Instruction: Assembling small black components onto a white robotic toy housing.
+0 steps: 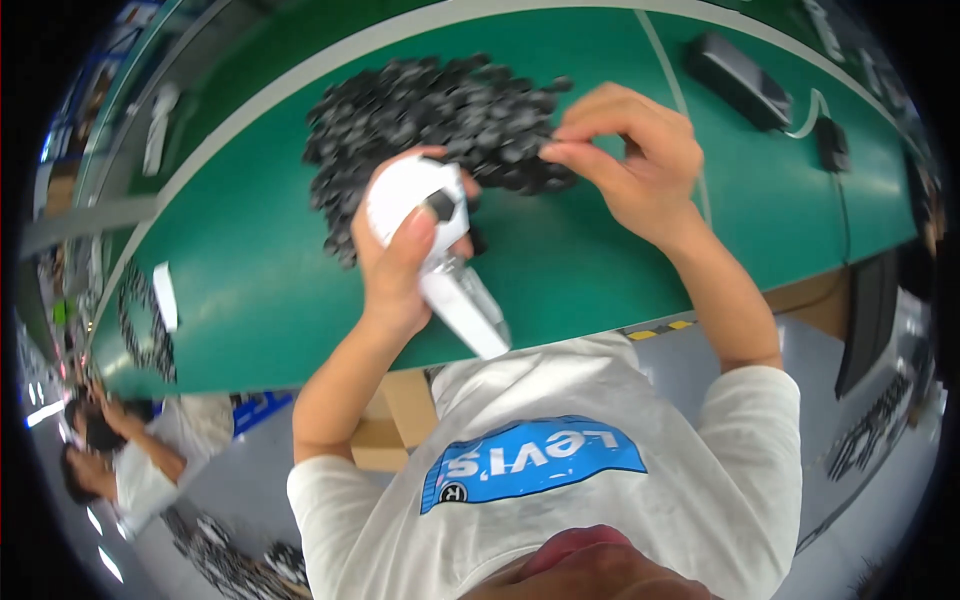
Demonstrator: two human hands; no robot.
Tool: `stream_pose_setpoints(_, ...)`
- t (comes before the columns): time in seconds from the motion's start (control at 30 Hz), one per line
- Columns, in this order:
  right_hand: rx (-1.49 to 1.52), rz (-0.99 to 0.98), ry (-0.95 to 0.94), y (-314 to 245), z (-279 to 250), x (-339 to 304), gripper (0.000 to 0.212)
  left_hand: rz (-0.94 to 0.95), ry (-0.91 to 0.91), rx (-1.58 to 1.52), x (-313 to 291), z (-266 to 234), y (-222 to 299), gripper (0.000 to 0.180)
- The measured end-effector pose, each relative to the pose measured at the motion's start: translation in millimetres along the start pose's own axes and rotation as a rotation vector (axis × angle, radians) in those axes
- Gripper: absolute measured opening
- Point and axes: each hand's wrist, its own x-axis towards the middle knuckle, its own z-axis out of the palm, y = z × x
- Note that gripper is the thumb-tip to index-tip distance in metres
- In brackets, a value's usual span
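My left hand (398,250) is wrapped round a white device (462,305) with a round head and a straight, tapering handle. My thumb presses on the head beside a black part (440,206) set in it. The handle slants down towards the table's near edge. My right hand (640,160) is at the right border of a heap of small black round pieces (430,105), thumb and forefinger pinched together. Whatever is between those fingertips is too small to make out. Part of the heap is hidden behind my left hand.
The heap lies on a green table (590,280). At the far right are a dark box-shaped device (738,80) and a black adapter (831,145) with a cable. On the left lie a white strip (165,297) and a string of black pieces (145,325). Another person (150,450) sits at left.
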Motion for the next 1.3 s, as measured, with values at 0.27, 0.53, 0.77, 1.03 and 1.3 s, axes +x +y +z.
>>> stream_pose_setpoints(0.27, 0.362, 0.186, -0.255, -14, 45, -21, 0.016, -0.074, -0.013, -0.058, 0, 3, -6, 0.059)
stream_pose_setpoints(0.53, 0.157, 0.055, -0.32, -13, 46, -23, 0.02, -0.106, -0.041, -0.084, 0, 1, -6, 0.053)
stream_pose_setpoints(0.77, 0.08, 0.037, -0.202, -10, 49, -25, 0.029, -0.072, -0.015, -0.062, -2, 1, -12, 0.051)
stream_pose_setpoints(1.03, 0.065, -0.022, -0.218, -7, 53, -17, 0.059, -0.151, -0.079, -0.115, -12, 9, -15, 0.048)
stream_pose_setpoints(1.3, 0.066, -0.001, -0.432, -13, 48, -18, 0.065, -0.322, -0.213, -0.222, -17, 8, -15, 0.052)
